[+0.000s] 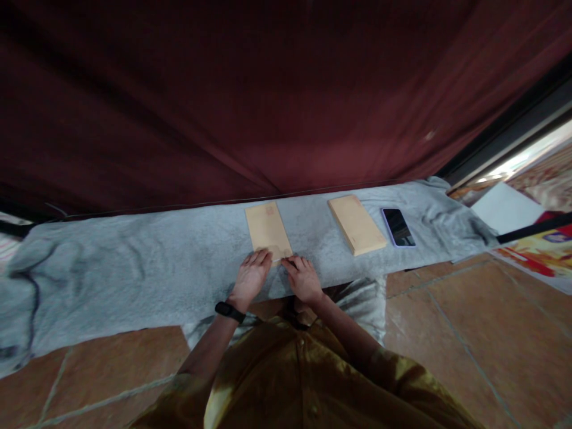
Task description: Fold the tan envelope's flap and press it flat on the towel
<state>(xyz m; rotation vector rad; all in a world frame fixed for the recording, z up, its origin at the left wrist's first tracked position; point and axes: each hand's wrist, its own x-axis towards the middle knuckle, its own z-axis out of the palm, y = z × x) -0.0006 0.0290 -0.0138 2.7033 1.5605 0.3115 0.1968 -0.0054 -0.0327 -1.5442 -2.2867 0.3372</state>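
Note:
A tan paper envelope (267, 225) with a faint reddish mark near its far end lies flat on a grey cloth. My left hand (252, 275) rests on the envelope's near left corner, palm down, its fingers stretched over the paper. At the near right corner, my right hand (304, 280) has its fingers bent and drawn together on the envelope's edge. The paper right at those fingertips is partly hidden. To the right lies a thick stack of similar tan envelopes (357, 223), apart from both hands.
A phone with a pale purple case (398, 227) lies right of the stack. The grey cloth (134, 262) covers a long narrow surface. Behind it hangs a dark red curtain (286, 119). White paper (507, 208) and a colourful printed sheet (536, 253) are at far right.

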